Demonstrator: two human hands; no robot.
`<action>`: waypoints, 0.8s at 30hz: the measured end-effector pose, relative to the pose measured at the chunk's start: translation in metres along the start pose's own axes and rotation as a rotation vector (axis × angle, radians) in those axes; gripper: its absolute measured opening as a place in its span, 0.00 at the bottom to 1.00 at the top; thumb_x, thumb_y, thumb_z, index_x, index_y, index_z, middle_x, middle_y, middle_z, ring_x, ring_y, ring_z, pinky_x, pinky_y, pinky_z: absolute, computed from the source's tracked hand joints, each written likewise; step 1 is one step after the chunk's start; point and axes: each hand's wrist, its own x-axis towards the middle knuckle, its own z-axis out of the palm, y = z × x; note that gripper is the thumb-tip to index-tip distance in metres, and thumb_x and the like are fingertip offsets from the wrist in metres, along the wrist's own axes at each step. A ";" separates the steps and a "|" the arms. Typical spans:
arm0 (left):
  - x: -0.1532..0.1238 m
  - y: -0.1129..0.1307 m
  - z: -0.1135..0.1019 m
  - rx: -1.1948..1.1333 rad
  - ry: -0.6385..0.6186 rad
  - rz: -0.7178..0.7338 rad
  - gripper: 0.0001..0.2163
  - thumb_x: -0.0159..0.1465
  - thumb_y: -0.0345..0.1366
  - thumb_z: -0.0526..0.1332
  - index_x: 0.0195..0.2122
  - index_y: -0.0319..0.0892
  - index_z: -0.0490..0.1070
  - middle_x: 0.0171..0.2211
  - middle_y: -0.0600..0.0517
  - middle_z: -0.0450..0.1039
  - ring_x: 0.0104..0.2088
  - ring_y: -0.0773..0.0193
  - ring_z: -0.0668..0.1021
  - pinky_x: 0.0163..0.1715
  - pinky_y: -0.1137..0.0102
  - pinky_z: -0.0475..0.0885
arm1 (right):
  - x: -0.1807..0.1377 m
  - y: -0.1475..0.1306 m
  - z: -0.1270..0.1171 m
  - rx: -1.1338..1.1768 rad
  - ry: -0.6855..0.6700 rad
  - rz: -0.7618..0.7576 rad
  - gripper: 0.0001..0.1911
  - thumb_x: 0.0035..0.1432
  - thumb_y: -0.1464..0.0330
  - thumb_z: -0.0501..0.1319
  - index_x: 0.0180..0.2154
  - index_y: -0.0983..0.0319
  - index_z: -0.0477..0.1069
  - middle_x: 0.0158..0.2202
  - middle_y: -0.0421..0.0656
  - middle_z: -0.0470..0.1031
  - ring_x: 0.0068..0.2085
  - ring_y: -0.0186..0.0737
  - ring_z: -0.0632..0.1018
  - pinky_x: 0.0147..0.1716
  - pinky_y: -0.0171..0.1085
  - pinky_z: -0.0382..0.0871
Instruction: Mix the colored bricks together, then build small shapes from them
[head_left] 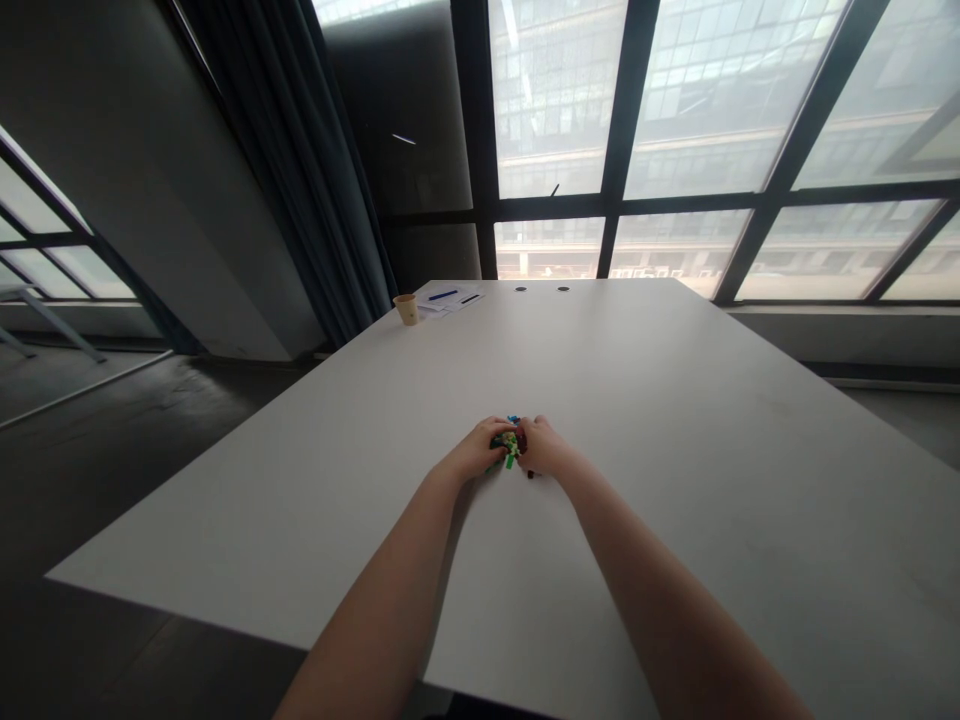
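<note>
**Both hands closed around a small cluster of coloured bricks**

Your left hand [480, 448] and right hand [541, 446] meet at the middle of the white table [675, 420], fingers curled inward around a little clump of toy bricks [511, 444]. Green, yellow, red and a bit of blue show in the gap between your hands; the rest is hidden by your fingers. Each hand seems to pinch its own side of the clump, so the grip is narrow and shared, though how firmly either one clamps cannot be told at this size. The clump sits low, on or just above the tabletop, which lets the surface take the weight while your fingers work from both sides. Your forearms run straight out from you, putting the piece squarely in front.

Well beyond the grip, at the far left corner, stand a paper cup [406, 308] and, just beside it, some papers [450, 298] with a blue pen [442, 295] on top. Further back is the window [675, 100].
</note>
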 end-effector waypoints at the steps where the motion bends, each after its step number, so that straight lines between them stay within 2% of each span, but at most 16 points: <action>1: 0.000 0.002 0.000 0.001 0.006 -0.004 0.20 0.48 0.24 0.54 0.43 0.40 0.70 0.45 0.47 0.68 0.47 0.60 0.69 0.51 0.67 0.61 | 0.001 0.000 0.000 0.007 0.010 -0.008 0.19 0.43 0.75 0.60 0.41 0.64 0.64 0.42 0.50 0.62 0.36 0.39 0.71 0.36 0.34 0.64; 6: 0.002 0.006 0.005 -0.051 0.105 -0.069 0.23 0.47 0.22 0.49 0.43 0.41 0.69 0.44 0.49 0.70 0.47 0.61 0.70 0.51 0.64 0.62 | 0.006 0.002 0.003 0.056 0.057 -0.037 0.17 0.43 0.74 0.60 0.39 0.64 0.65 0.39 0.48 0.65 0.37 0.39 0.71 0.35 0.34 0.64; 9: 0.005 0.002 0.012 -0.264 0.186 -0.137 0.25 0.45 0.20 0.48 0.45 0.38 0.66 0.44 0.48 0.70 0.46 0.63 0.71 0.51 0.64 0.63 | 0.011 0.003 0.007 0.130 0.098 -0.045 0.14 0.42 0.76 0.58 0.36 0.64 0.65 0.37 0.47 0.67 0.36 0.39 0.71 0.34 0.33 0.64; 12: 0.010 -0.001 0.015 -0.525 0.246 -0.236 0.25 0.47 0.20 0.48 0.48 0.37 0.62 0.43 0.45 0.70 0.43 0.64 0.73 0.46 0.63 0.67 | 0.015 0.003 0.010 0.236 0.117 -0.050 0.12 0.43 0.76 0.55 0.35 0.63 0.65 0.35 0.45 0.69 0.35 0.37 0.71 0.31 0.32 0.64; 15: 0.011 0.000 0.006 -0.632 0.310 -0.270 0.23 0.50 0.23 0.50 0.49 0.38 0.59 0.46 0.43 0.68 0.45 0.62 0.72 0.46 0.63 0.67 | 0.017 0.003 0.007 0.345 0.133 -0.044 0.13 0.45 0.75 0.53 0.37 0.62 0.65 0.35 0.43 0.70 0.34 0.36 0.71 0.31 0.32 0.65; 17: 0.007 0.001 -0.006 -0.555 0.320 -0.276 0.22 0.52 0.26 0.51 0.50 0.37 0.59 0.48 0.42 0.67 0.48 0.61 0.70 0.49 0.63 0.64 | 0.018 0.006 0.003 0.337 0.176 -0.041 0.15 0.46 0.76 0.52 0.38 0.63 0.66 0.38 0.44 0.70 0.38 0.37 0.71 0.36 0.33 0.65; 18: 0.004 0.002 -0.012 -0.466 0.292 -0.290 0.23 0.52 0.29 0.52 0.51 0.36 0.58 0.50 0.41 0.65 0.51 0.59 0.68 0.51 0.62 0.62 | 0.018 0.009 0.002 0.307 0.210 -0.048 0.16 0.47 0.76 0.51 0.40 0.63 0.66 0.41 0.45 0.70 0.41 0.37 0.71 0.39 0.34 0.64; 20: -0.005 0.002 -0.023 -0.201 0.143 -0.361 0.28 0.52 0.37 0.56 0.55 0.35 0.55 0.56 0.38 0.56 0.56 0.54 0.61 0.54 0.59 0.56 | 0.018 0.014 0.003 0.211 0.272 -0.072 0.19 0.50 0.75 0.50 0.45 0.65 0.65 0.48 0.48 0.66 0.48 0.38 0.67 0.48 0.36 0.59; 22: -0.014 0.003 -0.027 0.087 -0.091 -0.477 0.43 0.44 0.48 0.62 0.58 0.35 0.48 0.61 0.36 0.43 0.60 0.45 0.49 0.56 0.52 0.48 | 0.018 0.020 0.007 0.110 0.271 -0.065 0.22 0.54 0.72 0.48 0.52 0.66 0.60 0.54 0.50 0.60 0.55 0.41 0.60 0.54 0.41 0.49; 24: -0.019 0.003 -0.023 0.278 -0.251 -0.545 0.54 0.36 0.56 0.64 0.60 0.36 0.42 0.62 0.36 0.33 0.60 0.40 0.39 0.54 0.46 0.41 | 0.016 0.023 0.014 0.030 0.208 -0.023 0.25 0.57 0.69 0.46 0.56 0.67 0.55 0.58 0.50 0.54 0.59 0.44 0.52 0.57 0.47 0.40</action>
